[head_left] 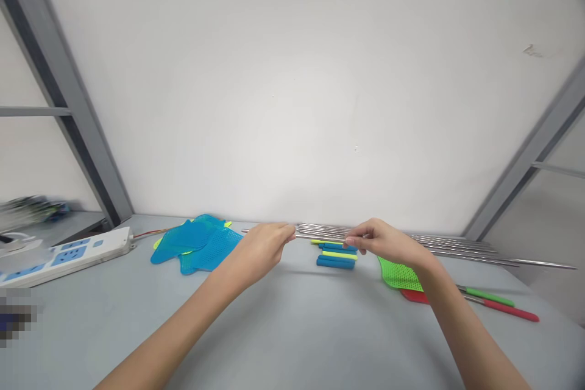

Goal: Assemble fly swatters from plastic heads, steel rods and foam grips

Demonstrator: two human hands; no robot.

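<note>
Rod (320,237): thin, straight, silvery metal, nearly level with a slight fall toward the right. Held across both hands above the rear of the tabletop (297,335); one end shows beyond the left hand (262,248). Its far end cannot be told from the loose rods (457,245) lying along the back.

Surroundings: blue and yellow grip tubes (336,262) lie beneath the rod, near the right hand (384,241). Blue mesh sheets (212,256) overlap at left, beyond a white power strip (68,256). A green swatter (402,276) and a red swatter (512,311) lie at right; the right forearm crosses both. The right hand screens some rods.

Fingers: left fingers (289,233) closed around the rod; right fingers (355,241) pinched on it at the fingertips.
</note>
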